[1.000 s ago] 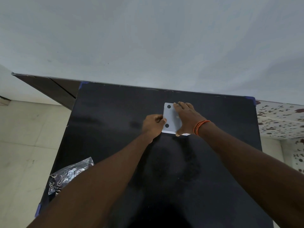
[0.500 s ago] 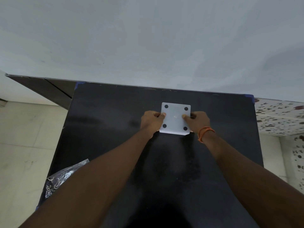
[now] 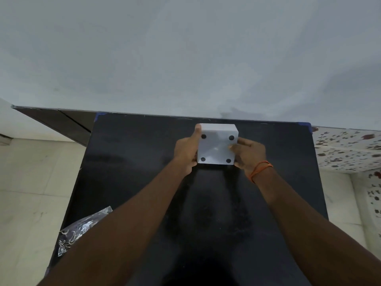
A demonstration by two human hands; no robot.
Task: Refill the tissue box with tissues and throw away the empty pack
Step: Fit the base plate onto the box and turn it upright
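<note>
A white square tissue box point(image 3: 216, 147) is held at the far middle of the black table point(image 3: 134, 162), its underside with dark round feet at the corners turned toward me. My left hand point(image 3: 186, 153) grips its left side, thumb up along the top left corner. My right hand point(image 3: 248, 154), an orange thread on the wrist, grips its right side. The box's opening is hidden. A crumpled clear plastic tissue pack point(image 3: 82, 230) with black print lies at the table's near left edge, partly behind my left forearm.
A pale grey wall rises right behind the table's far edge. Beige floor tiles lie to the left, and a white surface with red-brown speckles point(image 3: 346, 149) stands to the right. A dark panel point(image 3: 61, 122) leans at the far left.
My right hand slid off the top of the box to its right side. Both hands then lifted and tipped the box, so its far side now shows.
</note>
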